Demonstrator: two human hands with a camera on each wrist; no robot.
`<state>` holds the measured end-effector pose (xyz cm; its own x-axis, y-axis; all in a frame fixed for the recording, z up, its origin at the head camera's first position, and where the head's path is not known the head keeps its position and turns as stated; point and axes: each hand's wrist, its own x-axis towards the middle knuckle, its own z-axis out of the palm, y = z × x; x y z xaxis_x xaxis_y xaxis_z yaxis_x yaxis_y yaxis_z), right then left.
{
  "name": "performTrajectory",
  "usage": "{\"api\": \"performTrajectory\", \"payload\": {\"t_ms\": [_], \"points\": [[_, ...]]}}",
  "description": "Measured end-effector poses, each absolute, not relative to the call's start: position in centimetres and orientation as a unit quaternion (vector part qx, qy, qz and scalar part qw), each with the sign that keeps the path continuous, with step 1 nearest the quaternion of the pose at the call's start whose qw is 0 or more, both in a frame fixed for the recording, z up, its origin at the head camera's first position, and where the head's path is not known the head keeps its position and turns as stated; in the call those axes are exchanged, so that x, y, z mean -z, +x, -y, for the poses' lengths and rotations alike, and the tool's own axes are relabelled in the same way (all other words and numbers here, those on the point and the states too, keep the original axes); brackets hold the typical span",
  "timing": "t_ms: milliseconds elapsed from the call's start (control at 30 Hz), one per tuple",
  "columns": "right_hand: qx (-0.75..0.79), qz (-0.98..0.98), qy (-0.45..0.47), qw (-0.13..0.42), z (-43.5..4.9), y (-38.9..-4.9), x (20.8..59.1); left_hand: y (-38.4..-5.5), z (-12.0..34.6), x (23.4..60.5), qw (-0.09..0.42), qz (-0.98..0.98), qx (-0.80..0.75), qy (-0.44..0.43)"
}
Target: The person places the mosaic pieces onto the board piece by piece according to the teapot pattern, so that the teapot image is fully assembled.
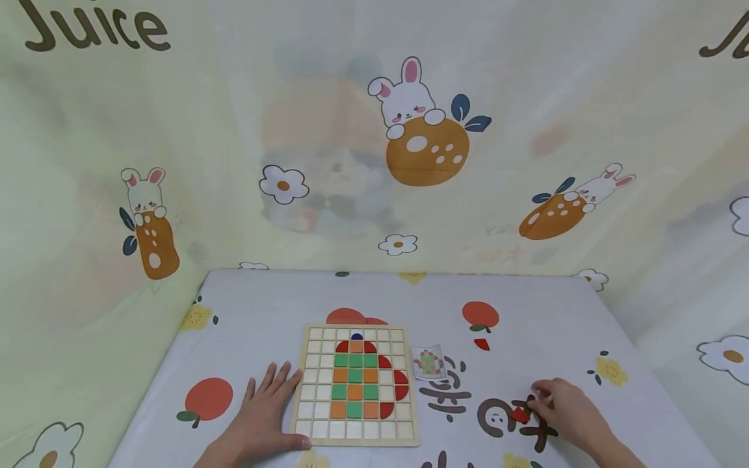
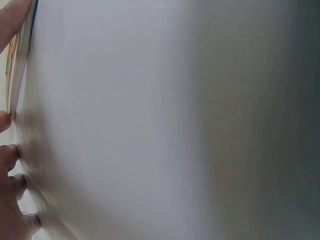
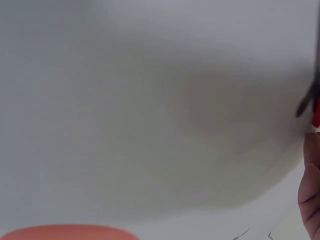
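Observation:
A wooden grid board lies on the table, with green, orange and red pieces and a blue round piece set in its squares. My left hand rests spread at the board's left side, its thumb at the lower left corner and fingertips along the edge. In the left wrist view, fingers show beside the board's edge. My right hand is low over the table at the right, fingers bent. Its thumb tip is right beside a red piece, with a gap between thumb and forefinger.
A small picture card with a coloured pattern lies against the board's right side. Farther right is a loose red quarter-round piece. The tablecloth bears printed fruit, flowers and lettering. Printed curtains hang behind and at both sides.

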<state>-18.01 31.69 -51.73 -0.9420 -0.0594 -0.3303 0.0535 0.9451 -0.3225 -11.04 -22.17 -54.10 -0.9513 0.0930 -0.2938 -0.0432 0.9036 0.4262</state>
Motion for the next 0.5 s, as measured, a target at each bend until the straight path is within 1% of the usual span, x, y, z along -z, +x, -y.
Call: {"api": "performTrajectory", "payload": {"t_ms": [100, 333, 500], "points": [[0.154, -0.974, -0.021, 0.166, -32.0, -17.7, 52.2, -11.1, 22.2, 54.0, 0.153, -0.964, -0.217, 0.015], [0.179, -0.967, -0.015, 0.182, -32.6, -17.6, 52.4, -11.1, 22.1, 54.0, 0.155, -0.964, -0.215, 0.012], [0.205, -0.961, -0.03, 0.185, -33.0, -17.3, 52.2, -11.1, 21.9, 53.8, 0.157, -0.963, -0.218, 0.013]]}}
